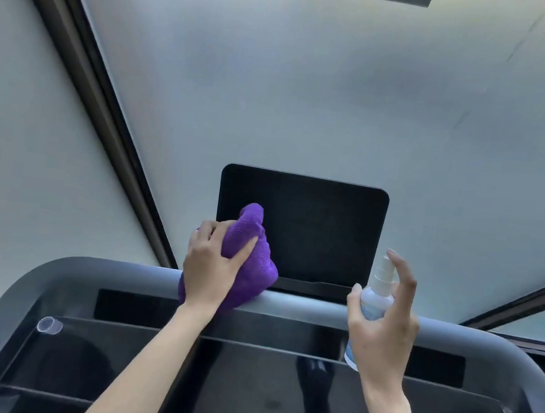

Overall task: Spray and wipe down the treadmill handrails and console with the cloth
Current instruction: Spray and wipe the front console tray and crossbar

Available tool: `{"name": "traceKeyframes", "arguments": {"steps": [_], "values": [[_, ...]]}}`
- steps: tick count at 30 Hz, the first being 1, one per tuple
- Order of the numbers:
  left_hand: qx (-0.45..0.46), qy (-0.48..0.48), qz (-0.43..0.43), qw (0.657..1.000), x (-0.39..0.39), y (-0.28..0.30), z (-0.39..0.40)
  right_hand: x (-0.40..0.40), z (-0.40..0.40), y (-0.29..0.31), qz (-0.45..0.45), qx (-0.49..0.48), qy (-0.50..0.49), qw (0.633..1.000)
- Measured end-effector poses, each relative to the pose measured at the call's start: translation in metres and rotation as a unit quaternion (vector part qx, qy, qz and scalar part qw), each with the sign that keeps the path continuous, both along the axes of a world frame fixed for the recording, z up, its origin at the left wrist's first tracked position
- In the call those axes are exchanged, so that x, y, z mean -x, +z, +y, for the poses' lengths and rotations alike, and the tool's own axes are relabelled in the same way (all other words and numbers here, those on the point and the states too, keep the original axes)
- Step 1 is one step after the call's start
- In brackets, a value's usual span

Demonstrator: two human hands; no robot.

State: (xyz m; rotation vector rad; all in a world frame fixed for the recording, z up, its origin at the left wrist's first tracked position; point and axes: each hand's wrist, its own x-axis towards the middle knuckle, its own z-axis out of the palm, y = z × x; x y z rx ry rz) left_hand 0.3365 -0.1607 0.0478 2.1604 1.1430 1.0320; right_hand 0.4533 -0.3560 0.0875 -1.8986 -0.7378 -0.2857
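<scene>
My left hand (212,267) grips a bunched purple cloth (251,258) and presses it against the lower left corner of the dark console screen (323,229), where the screen meets the grey front handrail (303,308). My right hand (383,326) holds a small white spray bottle (377,298) upright just right of the screen, with the forefinger raised above the nozzle. The bottle's lower part is hidden behind my palm. Below the rail lies the glossy black console deck (259,386).
The grey handrail curves down on both sides, left (12,304) and right (531,379). A small clear round knob (49,325) sits on the deck's left. Frosted window panes with dark frames (99,99) stand close behind the screen.
</scene>
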Motion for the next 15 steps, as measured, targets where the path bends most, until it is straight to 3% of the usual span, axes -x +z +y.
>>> {"name": "traceKeyframes", "arguments": {"steps": [3,6,8,15], "values": [[0.032,0.111,-0.067,0.991,0.031,-0.011,0.004,0.007,0.003,0.0,0.012,0.008,0.0,1.0],[0.047,0.152,-0.027,0.987,0.015,-0.025,-0.015,0.012,0.006,-0.001,0.009,0.017,0.003,1.0],[0.042,0.157,0.014,0.987,-0.004,-0.027,-0.025,0.014,0.005,-0.004,0.003,0.022,0.003,1.0],[-0.002,0.132,0.034,0.991,-0.047,-0.031,-0.056,0.009,-0.015,-0.013,0.023,0.025,-0.007,0.999]]}}
